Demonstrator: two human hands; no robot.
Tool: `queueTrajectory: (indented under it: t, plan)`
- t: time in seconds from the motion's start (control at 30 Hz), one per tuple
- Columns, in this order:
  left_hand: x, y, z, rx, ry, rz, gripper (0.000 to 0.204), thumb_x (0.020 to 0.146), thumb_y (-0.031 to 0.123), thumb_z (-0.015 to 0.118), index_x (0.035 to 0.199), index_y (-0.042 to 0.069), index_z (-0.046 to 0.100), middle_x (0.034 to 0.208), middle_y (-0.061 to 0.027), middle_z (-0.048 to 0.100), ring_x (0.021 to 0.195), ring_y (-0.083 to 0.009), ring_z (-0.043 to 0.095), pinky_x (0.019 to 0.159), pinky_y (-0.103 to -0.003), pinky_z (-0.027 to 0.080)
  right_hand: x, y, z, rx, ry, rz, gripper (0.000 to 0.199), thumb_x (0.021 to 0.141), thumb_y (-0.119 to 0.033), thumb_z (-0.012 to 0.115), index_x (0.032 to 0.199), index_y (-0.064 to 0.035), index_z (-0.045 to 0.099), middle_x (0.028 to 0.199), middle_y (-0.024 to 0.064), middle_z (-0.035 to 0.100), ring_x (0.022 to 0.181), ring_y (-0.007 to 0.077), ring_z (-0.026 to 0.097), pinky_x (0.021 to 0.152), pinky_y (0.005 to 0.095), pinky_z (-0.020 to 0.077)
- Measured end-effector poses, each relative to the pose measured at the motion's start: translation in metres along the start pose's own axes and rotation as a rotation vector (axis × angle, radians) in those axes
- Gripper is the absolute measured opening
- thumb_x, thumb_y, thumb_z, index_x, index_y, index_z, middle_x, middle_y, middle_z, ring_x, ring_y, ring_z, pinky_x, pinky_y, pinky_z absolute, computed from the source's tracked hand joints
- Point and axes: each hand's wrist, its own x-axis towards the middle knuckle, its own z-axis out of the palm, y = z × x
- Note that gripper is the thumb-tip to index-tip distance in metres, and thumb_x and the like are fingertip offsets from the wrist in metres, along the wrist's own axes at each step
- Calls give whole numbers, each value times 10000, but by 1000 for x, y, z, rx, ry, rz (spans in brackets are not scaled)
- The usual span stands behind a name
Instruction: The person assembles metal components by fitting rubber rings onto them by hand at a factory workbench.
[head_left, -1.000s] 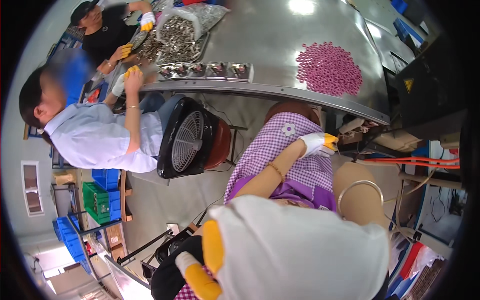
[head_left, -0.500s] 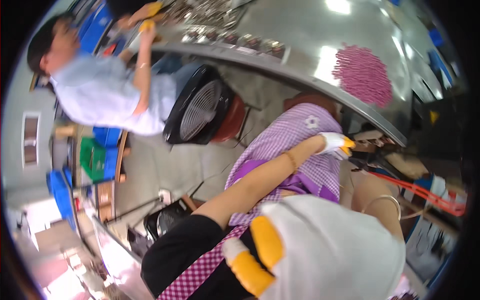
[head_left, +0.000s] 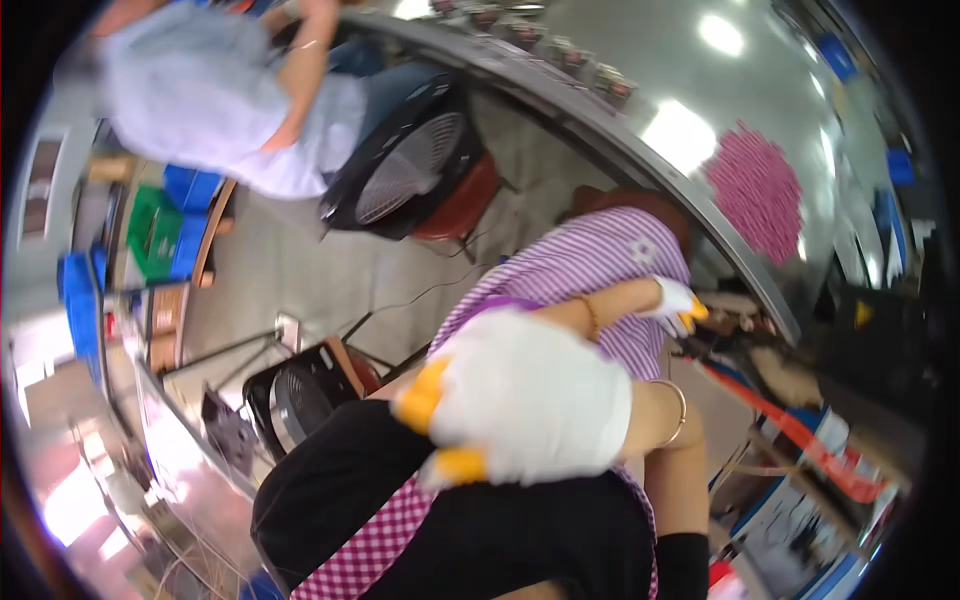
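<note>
My right hand (head_left: 530, 395), in a white glove with yellow fingertips, is close to the camera in front of my black top. Its thumb and fingers are apart, slightly smeared, and nothing shows in them; the palm is hidden. Farther off, my left hand (head_left: 682, 306), gloved alike, is over the lap of my purple-and-white apron (head_left: 560, 255), near the table edge. Its yellow-tipped fingers are loosely bent with gaps between them, and I see nothing held. On the metal table (head_left: 665, 60) lies a pile of small pink rods (head_left: 755, 190), touched by neither hand.
A row of small metal-and-dark parts (head_left: 565, 55) lines the table's edge. A co-worker in a light shirt (head_left: 200, 95) sits at the left on a black-backed chair (head_left: 410, 165). Blue and green bins (head_left: 152, 233) stand behind. A red-orange strip (head_left: 790, 425) crosses a shelf at right.
My right hand has moved left and upward in the picture, across my front and farther from the camera. The view has shifted, so the co-worker appears higher. My left hand stays at the lap.
</note>
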Motion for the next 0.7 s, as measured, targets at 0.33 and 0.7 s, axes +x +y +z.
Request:
queueTrajectory:
  t: [0.33,0.7]
  plan:
    - [31,83,28,-343,268,598,336,915,153,621,1189,-41,617,1159,-123,621,1020,-196,555,934,-268,421,-40,225,82,136,497,767,309,857,-211,661,1101,-22,677,1030,113,702,882,257,645,809,291,490]
    - [60,64,-5,-394,244,551,317,914,159,615,1173,-22,627,1112,-117,636,950,-192,572,872,-274,445,-45,212,71,-211,209,806,341,821,-241,664,1088,-30,679,1007,145,695,896,306,643,811,332,491]
